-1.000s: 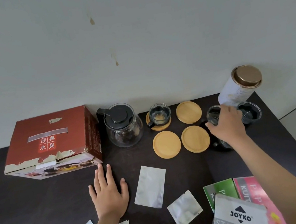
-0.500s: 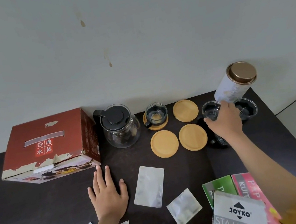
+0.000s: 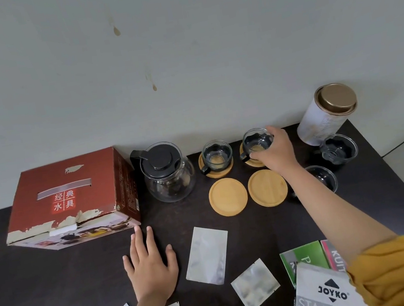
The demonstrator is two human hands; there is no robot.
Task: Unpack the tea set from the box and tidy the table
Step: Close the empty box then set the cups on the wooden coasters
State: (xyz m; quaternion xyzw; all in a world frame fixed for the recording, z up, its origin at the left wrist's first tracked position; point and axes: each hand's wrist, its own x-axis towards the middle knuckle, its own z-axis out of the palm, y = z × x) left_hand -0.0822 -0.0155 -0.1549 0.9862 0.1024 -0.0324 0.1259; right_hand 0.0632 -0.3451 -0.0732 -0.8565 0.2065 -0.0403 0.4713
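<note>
Glass cup (image 3: 257,141) sits on the far right wooden coaster (image 3: 250,162), with your right hand (image 3: 276,153) wrapped around its rim and side in a closed grip. It looks light, rigid, smooth and breakable, so hold the wall or the dark handle, not the thin lip alone. Your left hand (image 3: 151,266) lies flat and open on the tabletop (image 3: 45,291), holding nothing. Two cups and two bare coasters wait nearby.
</note>
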